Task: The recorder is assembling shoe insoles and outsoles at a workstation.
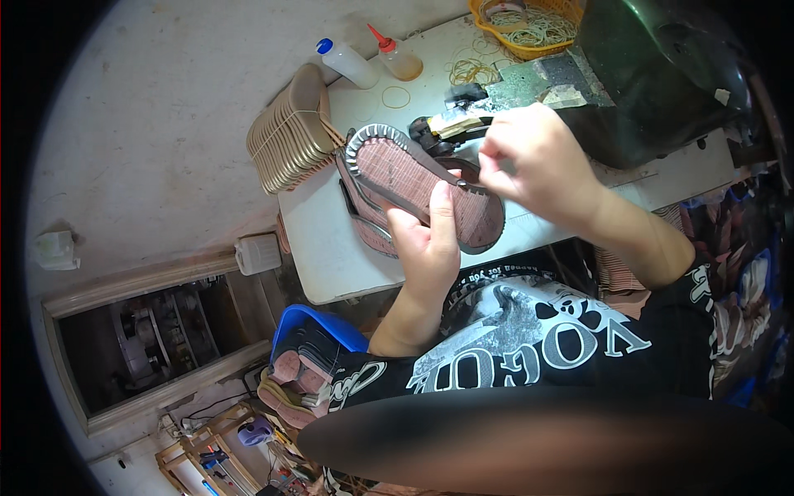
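Note:
My left hand grips a shoe upper with a pinkish-brown insole, thumb pressed on the insole's face. A dark edge runs around the insole, gathered into pale pleats at the rounded far-left end. Below it on the table lies another pinkish shoe piece, partly covered. My right hand is raised just right of the insole with its fingers curled together in a pinch. Whatever sits between those fingers is blurred and hidden.
Behind my right hand stands a dark green machine. A banded stack of tan insoles, a blue-capped bottle, a red-nozzled bottle, loose rubber bands and a yellow basket rest on the white table. A blue bin stands lower left.

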Tool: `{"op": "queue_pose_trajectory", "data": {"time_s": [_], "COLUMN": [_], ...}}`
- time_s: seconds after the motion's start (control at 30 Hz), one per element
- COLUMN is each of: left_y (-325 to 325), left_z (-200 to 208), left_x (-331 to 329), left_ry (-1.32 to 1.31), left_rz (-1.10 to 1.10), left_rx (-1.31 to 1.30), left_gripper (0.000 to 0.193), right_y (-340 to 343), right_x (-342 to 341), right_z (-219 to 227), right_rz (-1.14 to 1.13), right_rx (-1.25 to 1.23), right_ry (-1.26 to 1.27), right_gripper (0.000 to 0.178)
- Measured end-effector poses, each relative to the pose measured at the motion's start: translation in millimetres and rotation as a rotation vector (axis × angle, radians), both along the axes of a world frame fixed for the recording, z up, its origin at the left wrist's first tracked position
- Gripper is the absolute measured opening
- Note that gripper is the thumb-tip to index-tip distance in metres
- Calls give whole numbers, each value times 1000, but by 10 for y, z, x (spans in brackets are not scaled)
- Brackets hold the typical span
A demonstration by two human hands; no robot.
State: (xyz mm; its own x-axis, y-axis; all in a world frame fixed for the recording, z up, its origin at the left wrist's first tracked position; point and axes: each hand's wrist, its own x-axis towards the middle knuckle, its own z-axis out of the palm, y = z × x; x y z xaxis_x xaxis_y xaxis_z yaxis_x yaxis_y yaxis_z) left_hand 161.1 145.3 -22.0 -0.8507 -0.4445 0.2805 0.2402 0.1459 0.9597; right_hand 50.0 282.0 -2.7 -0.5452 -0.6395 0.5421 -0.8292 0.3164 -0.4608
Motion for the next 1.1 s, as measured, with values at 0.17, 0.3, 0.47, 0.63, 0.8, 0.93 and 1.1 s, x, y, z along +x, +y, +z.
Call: {"op": "queue_pose_trajectory", "data": {"time_s": [0.17, 0.3, 0.47, 0.63, 0.8, 0.93, 1.1], "left_y": [19, 50, -26, -23, 24, 8, 2], "left_z": [46, 23, -166, -64, 41, 14, 34], "left_x": [-15, -28, 32, 18, 50, 33, 18], "left_ry": [0, 39, -120, -50, 49, 50, 11], "left_rz": [-9, 12, 22, -3, -9, -15, -35], "left_rx": [77, 52, -33, 30, 190, 222, 146], "left_gripper": [37, 22, 21, 22, 22, 23, 18], "right_y": [87, 21, -73, -89, -11, -37, -17], "right_x": [149, 211, 227, 169, 118, 164, 190], "right_z": [78, 49, 27, -28, -6, -32, 0], "right_rz": [169, 99, 75, 13, 139, 138, 128], "right_rx": [47, 104, 161, 45, -94, -158, 29], "right_ry": [4, 163, 286, 177, -282, 84, 231], "right_gripper": [10, 7, 7, 9, 16, 15, 12]}}
